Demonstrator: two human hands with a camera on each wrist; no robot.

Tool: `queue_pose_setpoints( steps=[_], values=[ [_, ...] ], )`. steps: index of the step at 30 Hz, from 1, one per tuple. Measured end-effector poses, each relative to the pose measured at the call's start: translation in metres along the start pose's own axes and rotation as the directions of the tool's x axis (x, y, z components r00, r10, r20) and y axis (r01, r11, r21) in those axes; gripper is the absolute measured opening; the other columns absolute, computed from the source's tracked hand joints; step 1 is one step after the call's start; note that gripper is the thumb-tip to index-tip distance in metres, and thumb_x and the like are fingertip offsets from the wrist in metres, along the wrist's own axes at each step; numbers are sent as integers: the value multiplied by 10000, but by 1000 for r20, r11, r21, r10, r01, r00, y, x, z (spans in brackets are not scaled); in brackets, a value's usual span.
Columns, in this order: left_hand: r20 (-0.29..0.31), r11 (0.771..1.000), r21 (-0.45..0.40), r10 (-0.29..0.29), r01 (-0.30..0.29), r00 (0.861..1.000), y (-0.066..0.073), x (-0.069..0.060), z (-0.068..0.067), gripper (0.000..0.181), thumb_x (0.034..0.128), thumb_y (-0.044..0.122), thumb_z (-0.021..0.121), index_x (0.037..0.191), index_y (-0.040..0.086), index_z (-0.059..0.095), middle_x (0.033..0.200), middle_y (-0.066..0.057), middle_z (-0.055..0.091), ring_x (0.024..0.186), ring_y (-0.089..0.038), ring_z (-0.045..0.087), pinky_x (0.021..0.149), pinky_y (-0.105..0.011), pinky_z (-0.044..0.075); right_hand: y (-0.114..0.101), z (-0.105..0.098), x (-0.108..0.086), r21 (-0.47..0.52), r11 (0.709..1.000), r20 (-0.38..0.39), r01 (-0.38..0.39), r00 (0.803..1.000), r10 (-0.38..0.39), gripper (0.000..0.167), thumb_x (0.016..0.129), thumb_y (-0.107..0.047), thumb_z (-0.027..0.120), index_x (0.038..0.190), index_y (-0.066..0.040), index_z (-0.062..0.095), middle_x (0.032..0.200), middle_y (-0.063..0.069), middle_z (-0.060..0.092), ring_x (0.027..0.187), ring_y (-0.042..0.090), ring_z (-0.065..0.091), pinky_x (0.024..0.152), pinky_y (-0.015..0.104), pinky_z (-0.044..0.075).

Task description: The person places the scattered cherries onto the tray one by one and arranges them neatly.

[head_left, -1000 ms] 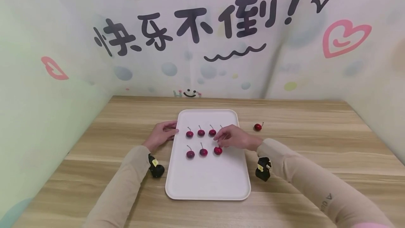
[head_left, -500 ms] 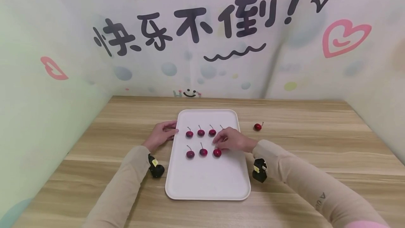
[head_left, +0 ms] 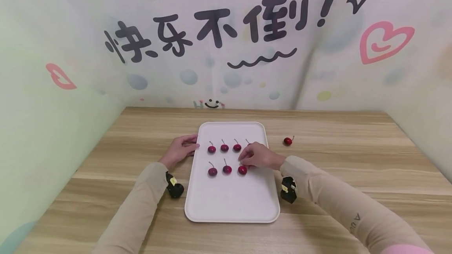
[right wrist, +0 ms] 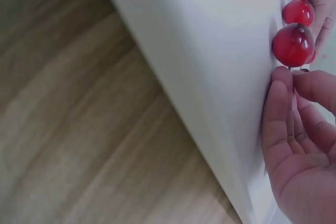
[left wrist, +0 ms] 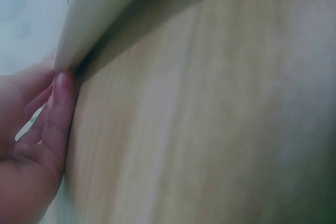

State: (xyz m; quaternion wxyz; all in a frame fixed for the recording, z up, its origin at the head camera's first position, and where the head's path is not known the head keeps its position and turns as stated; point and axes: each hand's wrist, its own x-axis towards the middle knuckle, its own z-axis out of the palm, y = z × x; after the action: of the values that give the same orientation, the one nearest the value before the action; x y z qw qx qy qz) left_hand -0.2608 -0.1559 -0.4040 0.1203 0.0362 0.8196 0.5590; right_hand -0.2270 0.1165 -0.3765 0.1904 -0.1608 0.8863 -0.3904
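Observation:
A white rectangular tray [head_left: 231, 203] lies on the table with red cherries in two rows. The left hand [head_left: 179, 150] grips the tray's left edge, its thumb at the rim and fingers against the side, as the left wrist view also shows. Over the tray's right part, the right hand [head_left: 260, 156] pinches the stem of the front row's rightmost cherry [head_left: 242, 170] between thumb and fingertips. In the right wrist view this cherry [right wrist: 293, 45] sits just beyond the fingertips, against the tray surface. A back-row cherry behind the right hand is mostly hidden; its stem shows.
One loose cherry [head_left: 287, 141] lies on the wooden table [head_left: 339, 144] right of the tray. A printed cloth backdrop [head_left: 212, 81] stands along the table's back, with pale walls at both sides. Black wrist cameras hang below both sleeves.
The right hand has moved slightly down and left, and the pinched cherry has shifted a little toward the tray's front. The left hand and tray stay still.

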Motion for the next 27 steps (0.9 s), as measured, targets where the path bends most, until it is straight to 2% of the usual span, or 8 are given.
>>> queue_pose_setpoints(
  steps=[4,11,19,27],
  values=[
    [1,1000,1,4,-4,1000,1,-1,0,473,864,138,579,1302,46,427,1213,-165,497,1029,-258,535,776,-286,507,0,-1,1,-2,1000,16,-2,1000,2,100,804,-57,630,892,-21,662,714,23,617,590,108,545,563,216,498],
    [11,998,-59,27,-26,1000,2,-2,1,479,866,87,563,1304,-14,397,1213,-212,480,1027,-274,531,779,-293,508,1,-2,2,5,1000,36,16,999,-16,96,818,-54,615,894,-8,650,711,29,615,602,107,547,576,219,504],
    [6,998,-63,14,-13,1000,3,-2,1,475,863,90,569,1300,-4,408,1208,-206,486,1027,-274,533,773,-293,510,0,-1,3,15,1000,30,-7,1000,7,96,823,-74,616,897,-22,649,699,25,613,598,117,545,576,218,501],
    [1,998,-70,0,0,1000,3,-3,1,479,862,93,572,1303,3,408,1213,-198,485,1032,-265,529,783,-293,506,0,-1,2,23,1000,34,4,999,-5,97,824,-66,612,899,-14,644,705,28,610,591,113,541,570,220,503]
  ],
)
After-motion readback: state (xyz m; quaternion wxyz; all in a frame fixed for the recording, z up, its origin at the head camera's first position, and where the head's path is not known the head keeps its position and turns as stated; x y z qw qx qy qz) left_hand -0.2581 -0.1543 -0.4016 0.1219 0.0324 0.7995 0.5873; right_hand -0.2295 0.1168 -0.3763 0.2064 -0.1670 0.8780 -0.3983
